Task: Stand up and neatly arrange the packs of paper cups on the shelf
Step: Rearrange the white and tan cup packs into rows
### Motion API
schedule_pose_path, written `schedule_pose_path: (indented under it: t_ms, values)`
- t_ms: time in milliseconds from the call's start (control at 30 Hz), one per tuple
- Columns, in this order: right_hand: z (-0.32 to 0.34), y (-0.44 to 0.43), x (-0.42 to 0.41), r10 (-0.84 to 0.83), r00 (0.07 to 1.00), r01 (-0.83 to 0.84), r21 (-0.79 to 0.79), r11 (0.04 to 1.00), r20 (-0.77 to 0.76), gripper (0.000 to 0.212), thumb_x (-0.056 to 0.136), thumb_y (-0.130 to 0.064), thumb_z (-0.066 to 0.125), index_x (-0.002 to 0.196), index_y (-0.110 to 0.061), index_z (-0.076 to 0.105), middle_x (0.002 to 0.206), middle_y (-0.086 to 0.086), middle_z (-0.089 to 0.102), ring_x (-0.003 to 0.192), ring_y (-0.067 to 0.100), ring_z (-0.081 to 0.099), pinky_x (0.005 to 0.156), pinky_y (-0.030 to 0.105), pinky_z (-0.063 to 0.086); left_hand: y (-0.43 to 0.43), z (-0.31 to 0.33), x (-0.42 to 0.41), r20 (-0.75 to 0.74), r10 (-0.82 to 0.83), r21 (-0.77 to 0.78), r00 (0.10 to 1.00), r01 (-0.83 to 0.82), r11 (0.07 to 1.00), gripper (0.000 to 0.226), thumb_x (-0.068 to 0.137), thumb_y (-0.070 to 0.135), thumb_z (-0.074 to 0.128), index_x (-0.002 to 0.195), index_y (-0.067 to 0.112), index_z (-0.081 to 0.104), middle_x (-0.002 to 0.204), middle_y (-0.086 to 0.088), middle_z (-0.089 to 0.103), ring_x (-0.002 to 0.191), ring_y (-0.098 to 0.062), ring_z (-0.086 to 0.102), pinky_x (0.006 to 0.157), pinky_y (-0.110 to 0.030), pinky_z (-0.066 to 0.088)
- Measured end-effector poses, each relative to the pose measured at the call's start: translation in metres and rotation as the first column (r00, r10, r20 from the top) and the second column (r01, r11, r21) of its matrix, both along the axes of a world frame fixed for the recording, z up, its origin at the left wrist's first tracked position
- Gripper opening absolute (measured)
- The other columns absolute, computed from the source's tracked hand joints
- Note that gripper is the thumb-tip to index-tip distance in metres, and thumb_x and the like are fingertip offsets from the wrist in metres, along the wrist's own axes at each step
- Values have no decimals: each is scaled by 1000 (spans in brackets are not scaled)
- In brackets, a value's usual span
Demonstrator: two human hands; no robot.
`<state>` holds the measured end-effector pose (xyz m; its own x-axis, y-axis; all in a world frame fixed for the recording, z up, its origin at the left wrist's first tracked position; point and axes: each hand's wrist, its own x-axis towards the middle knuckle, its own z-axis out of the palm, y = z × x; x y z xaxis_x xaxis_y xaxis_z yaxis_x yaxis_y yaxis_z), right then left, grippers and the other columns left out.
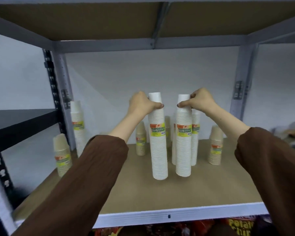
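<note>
In the head view, both hands worked at the middle of the brown fibreboard shelf (160, 193), well back from its white front edge. The left hand (143, 103) gripped the top end of a tall white pack of paper cups with a yellow-green label (158, 147), fingers curled round its far side and thumb across the front. The right hand (201, 101) held the top of a second tall white labelled pack (184, 147) in the same way, mirrored.

Each pack stood with its long axis upright, the left one leaning slightly. Each hand was on the outer side of its own pack, so the thumbs pointed toward each other across a narrow gap. The bases sat at or just above the board; I could not tell which.

Further white packs (195, 138) stood just behind the right one. Short brown cup packs (215, 147) stood toward the shelf's back and side edges.

The coming move probably turned on closing or evening that gap while keeping both packs vertical.
</note>
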<state>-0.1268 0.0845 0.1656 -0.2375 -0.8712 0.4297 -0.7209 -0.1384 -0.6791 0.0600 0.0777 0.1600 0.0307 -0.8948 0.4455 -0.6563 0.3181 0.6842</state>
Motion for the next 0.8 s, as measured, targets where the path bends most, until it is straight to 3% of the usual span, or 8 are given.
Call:
schedule_pose_path:
  t_ms: [67, 167, 367, 500, 600, 667, 800]
  values:
    - [-4, 0, -14, -34, 999, 34, 5, 999, 0, 58, 62, -26, 81, 44, -14, 28, 50, 2, 28, 47, 16, 25, 48, 28, 19, -5, -7, -18, -16, -30, 0, 999, 30, 1000, 52, 62, 40, 79, 91, -1, 64, 94, -15, 65, 86, -27, 63, 41, -20, 29]
    - [-9, -1, -30, -73, 997, 73, 5, 997, 4, 57, 62, -26, 82, 45, -13, 29, 50, 1, 29, 46, 15, 27, 46, 27, 20, -10, -16, -40, -27, -64, 0, 998, 64, 998, 43, 62, 40, 80, 77, 7, 57, 82, -6, 58, 75, -21, 55, 41, -20, 27]
    - [-21, -5, -45, -104, 995, 104, -31, 994, 14, 52, 62, -28, 82, 47, -12, 34, 52, 1, 33, 48, 15, 29, 45, 25, 21, -18, -30, -68, -52, -111, -41, 992, 109, 993, 40, 63, 40, 80, 77, 8, 59, 81, -5, 61, 70, -18, 52, 42, -17, 26]
    - [-27, -9, -48, -113, 994, 113, -39, 993, 4, 36, 62, -30, 82, 72, -4, 59, 67, 7, 50, 67, 21, 46, 47, 24, 29, -21, -36, -80, -37, -125, -65, 991, 122, 990, 39, 64, 40, 79, 77, 9, 59, 90, -11, 69, 69, -16, 51, 43, -15, 24]
    - [-33, -10, -47, -98, 995, 98, -36, 995, -1, 42, 62, -30, 82, 82, 3, 65, 74, 8, 56, 70, 21, 50, 49, 23, 34, -24, -42, -85, -22, -144, -49, 989, 143, 989, 43, 64, 39, 80, 86, 5, 64, 96, -12, 70, 72, -17, 54, 44, -14, 27]
    - [-36, -11, -47, -97, 995, 97, -42, 994, 20, 49, 63, -29, 82, 92, 6, 65, 87, 14, 64, 78, 24, 57, 60, 28, 43, -25, -44, -86, -22, -149, -39, 989, 148, 988, 47, 65, 39, 79, 92, 4, 64, 99, -12, 70, 76, -18, 56, 46, -15, 29]
    - [-36, -12, -47, -70, 997, 71, -27, 997, 30, 52, 65, -28, 82, 101, 4, 63, 107, 16, 67, 97, 27, 61, 72, 29, 43, -27, -40, -85, 20, -154, 27, 988, 154, 988, 58, 65, 41, 79, 103, 2, 59, 108, -12, 66, 96, -25, 62, 63, -26, 39]
